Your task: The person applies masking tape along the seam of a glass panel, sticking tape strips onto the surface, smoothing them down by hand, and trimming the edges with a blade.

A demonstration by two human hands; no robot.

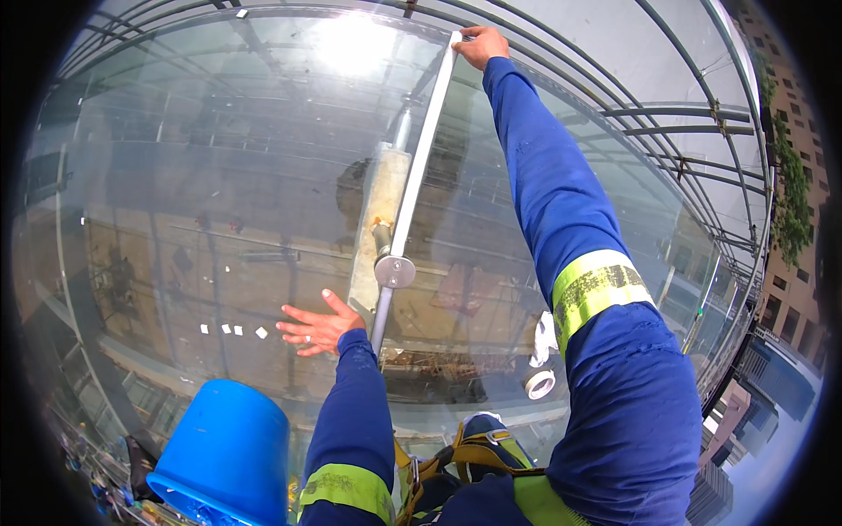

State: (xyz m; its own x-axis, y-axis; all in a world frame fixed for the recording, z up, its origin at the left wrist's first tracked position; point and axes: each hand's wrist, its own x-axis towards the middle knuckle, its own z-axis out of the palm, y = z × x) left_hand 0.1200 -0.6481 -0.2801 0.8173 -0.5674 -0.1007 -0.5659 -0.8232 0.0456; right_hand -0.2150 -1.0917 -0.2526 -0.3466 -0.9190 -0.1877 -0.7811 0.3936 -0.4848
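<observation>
My right arm reaches far forward over the glass panels (281, 175). At the far edge my right hand (484, 46) is closed, its fingertips on the top end of a long narrow white strip (427, 145). That strip lies along the joint between two panes and runs down to a round metal disc fitting (396, 272). Below the disc a pale lilac strip (381, 320) continues along the joint. Left of it, my left hand (320, 330) is open over the glass, fingers spread, wearing a ring and holding nothing.
A blue bucket (224, 447) stands at the lower left. Several small white squares (226, 330) lie on the glass left of my left hand. At right are a tape roll (539, 383) and a crumpled white cloth or paper (544, 338). Metal framing (684, 112) curves along the far right; a harness (469, 451) crosses my body.
</observation>
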